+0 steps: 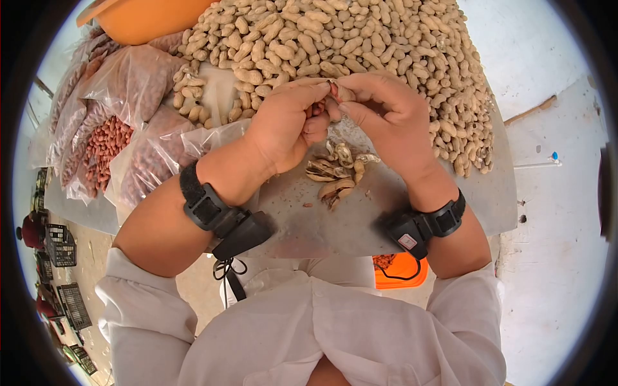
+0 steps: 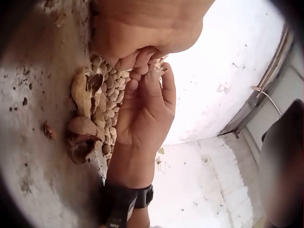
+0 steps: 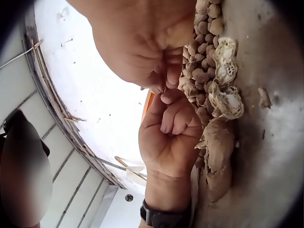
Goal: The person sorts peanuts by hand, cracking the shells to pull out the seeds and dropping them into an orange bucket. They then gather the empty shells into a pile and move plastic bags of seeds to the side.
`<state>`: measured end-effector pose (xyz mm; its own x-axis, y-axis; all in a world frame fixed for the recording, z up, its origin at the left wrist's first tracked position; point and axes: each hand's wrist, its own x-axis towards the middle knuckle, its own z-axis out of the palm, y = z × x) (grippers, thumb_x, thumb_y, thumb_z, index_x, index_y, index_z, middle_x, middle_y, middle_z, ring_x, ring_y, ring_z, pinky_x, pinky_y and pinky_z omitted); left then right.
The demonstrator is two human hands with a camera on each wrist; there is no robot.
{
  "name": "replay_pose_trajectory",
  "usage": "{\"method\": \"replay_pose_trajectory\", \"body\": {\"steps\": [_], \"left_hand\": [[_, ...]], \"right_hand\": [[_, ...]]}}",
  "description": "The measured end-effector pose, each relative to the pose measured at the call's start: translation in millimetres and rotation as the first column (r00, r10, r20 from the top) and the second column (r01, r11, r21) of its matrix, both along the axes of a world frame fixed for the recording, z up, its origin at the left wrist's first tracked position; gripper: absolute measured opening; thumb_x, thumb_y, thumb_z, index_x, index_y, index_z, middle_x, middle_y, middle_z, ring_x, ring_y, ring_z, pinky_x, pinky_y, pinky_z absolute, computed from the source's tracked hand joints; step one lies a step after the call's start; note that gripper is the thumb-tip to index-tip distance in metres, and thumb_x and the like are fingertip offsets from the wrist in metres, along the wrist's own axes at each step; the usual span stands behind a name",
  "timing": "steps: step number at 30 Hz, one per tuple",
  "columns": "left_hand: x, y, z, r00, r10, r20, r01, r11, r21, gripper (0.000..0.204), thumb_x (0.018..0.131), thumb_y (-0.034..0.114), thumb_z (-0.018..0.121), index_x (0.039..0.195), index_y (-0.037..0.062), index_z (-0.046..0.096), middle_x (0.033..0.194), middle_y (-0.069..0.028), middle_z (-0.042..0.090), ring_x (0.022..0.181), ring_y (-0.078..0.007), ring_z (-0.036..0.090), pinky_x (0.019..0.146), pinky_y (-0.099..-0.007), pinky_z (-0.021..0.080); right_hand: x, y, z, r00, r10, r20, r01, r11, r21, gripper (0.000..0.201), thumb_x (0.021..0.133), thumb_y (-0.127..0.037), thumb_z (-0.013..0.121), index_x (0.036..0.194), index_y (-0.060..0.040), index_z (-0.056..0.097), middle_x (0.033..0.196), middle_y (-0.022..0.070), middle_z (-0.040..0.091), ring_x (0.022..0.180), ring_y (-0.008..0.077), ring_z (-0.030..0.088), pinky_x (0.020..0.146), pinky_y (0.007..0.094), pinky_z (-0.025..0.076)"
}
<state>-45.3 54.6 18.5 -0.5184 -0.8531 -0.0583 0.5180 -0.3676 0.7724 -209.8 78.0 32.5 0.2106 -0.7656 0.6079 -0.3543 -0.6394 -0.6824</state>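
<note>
My left hand (image 1: 286,122) and right hand (image 1: 394,119) meet over the metal tabletop, fingertips nearly together. Between thumb and fingers, the right hand pinches an opened peanut (image 1: 346,94), its reddish kernel (image 1: 333,89) showing by the left fingertips. Curled left fingers hold several red peanut kernels (image 1: 317,109) against the palm. In the left wrist view the right hand (image 2: 145,111) is seen palm side on; the right wrist view shows the left hand (image 3: 171,130) with its fingers folded in. Below both hands lie broken peanut shells (image 1: 338,172).
A large heap of unshelled peanuts (image 1: 360,38) covers the table's far side. Plastic bags (image 1: 129,74) of red kernels stand at the left, beneath an orange basin (image 1: 151,19). Another orange container (image 1: 402,273) is below the table's near edge. Black crates (image 1: 61,248) stand on the floor.
</note>
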Motion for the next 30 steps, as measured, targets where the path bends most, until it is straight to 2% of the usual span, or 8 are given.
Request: {"method": "replay_pose_trajectory", "body": {"steps": [3, 9, 15, 18, 20, 24, 27, 30], "left_hand": [[-1.0, -0.3, -1.7, 0.999, -0.005, -0.045, 0.009, 0.996, 0.09, 0.015, 0.086, 0.015, 0.045, 0.078, 0.0032, 0.051, 0.067, -0.0077, 0.053, 0.047, -0.0075, 0.033, 0.042, -0.0197, 0.027], [0.9, 0.0, -0.4, 0.999, -0.034, -0.04, 0.04, 0.984, 0.173, 0.015, 0.083, 0.015, 0.045, 0.076, 0.0036, 0.051, 0.067, -0.0076, 0.053, 0.046, -0.0075, 0.031, 0.041, -0.0204, 0.026], [-1.5, 3.0, 0.8, 0.99, -0.066, 0.122, 0.061, 0.997, 0.039, 0.016, 0.087, 0.011, 0.046, 0.076, 0.0011, 0.052, 0.066, -0.0052, 0.051, 0.045, -0.0062, 0.029, 0.041, -0.0192, 0.024], [-1.6, 5.4, 0.7, 0.965, -0.098, 0.243, 0.103, 0.995, -0.01, 0.015, 0.089, 0.011, 0.048, 0.079, 0.0006, 0.053, 0.066, -0.0035, 0.05, 0.044, -0.005, 0.029, 0.04, -0.0189, 0.022], [-2.2, 6.7, 2.6, 0.936, -0.133, 0.327, 0.152, 0.988, -0.034, 0.015, 0.09, 0.012, 0.049, 0.084, -0.0002, 0.055, 0.066, -0.0029, 0.05, 0.044, -0.0044, 0.028, 0.039, -0.0187, 0.021], [6.5, -3.1, 2.1, 0.967, -0.217, 0.129, 0.207, 0.974, 0.087, 0.018, 0.091, 0.012, 0.047, 0.097, -0.0025, 0.056, 0.065, -0.0008, 0.048, 0.044, -0.0035, 0.028, 0.038, -0.0171, 0.021], [11.3, -9.9, 2.5, 0.988, -0.11, -0.111, 0.129, 0.975, 0.181, 0.023, 0.092, 0.013, 0.045, 0.103, -0.0039, 0.055, 0.067, 0.0, 0.046, 0.044, -0.0033, 0.027, 0.038, -0.0158, 0.023], [14.0, -11.5, 8.6, 0.979, -0.007, -0.205, 0.054, 0.973, 0.225, 0.025, 0.092, 0.014, 0.045, 0.107, -0.0045, 0.053, 0.07, -0.0002, 0.047, 0.046, -0.0038, 0.029, 0.038, -0.0153, 0.025]], "right_hand": [[1.9, 1.1, 4.3, 0.99, -0.054, -0.134, 0.029, 0.982, -0.185, 0.018, 0.07, 0.001, 0.065, 0.087, -0.0043, 0.065, 0.082, 0.0067, 0.061, 0.071, 0.0176, 0.061, 0.063, 0.0251, 0.049], [2.0, 0.5, 7.8, 0.977, -0.032, -0.212, -0.032, 0.956, -0.291, 0.017, 0.068, 0.002, 0.063, 0.084, -0.0043, 0.064, 0.083, 0.0074, 0.062, 0.075, 0.0213, 0.061, 0.065, 0.028, 0.05], [4.1, 1.2, 3.3, 0.986, -0.081, -0.148, 0.05, 0.978, -0.203, 0.02, 0.068, 0.005, 0.059, 0.085, -0.0051, 0.064, 0.082, 0.008, 0.062, 0.07, 0.0229, 0.061, 0.062, 0.0294, 0.049], [1.0, 1.5, 2.0, 0.967, -0.15, -0.207, 0.11, 0.975, -0.195, 0.021, 0.068, 0.005, 0.056, 0.086, -0.004, 0.063, 0.08, 0.0091, 0.062, 0.064, 0.023, 0.058, 0.057, 0.0277, 0.047], [-2.6, 0.4, 0.7, 0.975, -0.123, -0.186, 0.105, 0.989, -0.102, 0.023, 0.067, 0.004, 0.055, 0.087, -0.0031, 0.063, 0.076, 0.0079, 0.061, 0.062, 0.0187, 0.056, 0.055, 0.0258, 0.044], [-13.6, 5.4, 12.1, 0.996, -0.049, -0.079, 0.072, 0.944, 0.321, 0.023, 0.067, 0.004, 0.054, 0.088, -0.0006, 0.063, 0.067, 0.0029, 0.057, 0.058, 0.0088, 0.05, 0.052, 0.0217, 0.04], [-20.7, 0.7, 9.7, 0.983, 0.178, 0.039, -0.178, 0.893, 0.414, 0.022, 0.068, 0.003, 0.052, 0.087, 0.0008, 0.063, 0.063, -0.001, 0.054, 0.056, 0.0047, 0.047, 0.051, 0.0204, 0.038], [-22.7, 4.5, 12.4, 0.946, 0.275, -0.173, -0.175, 0.88, 0.441, 0.02, 0.07, 0.002, 0.053, 0.087, 0.0013, 0.063, 0.063, -0.0005, 0.054, 0.056, 0.0047, 0.047, 0.052, 0.0194, 0.038]]}}
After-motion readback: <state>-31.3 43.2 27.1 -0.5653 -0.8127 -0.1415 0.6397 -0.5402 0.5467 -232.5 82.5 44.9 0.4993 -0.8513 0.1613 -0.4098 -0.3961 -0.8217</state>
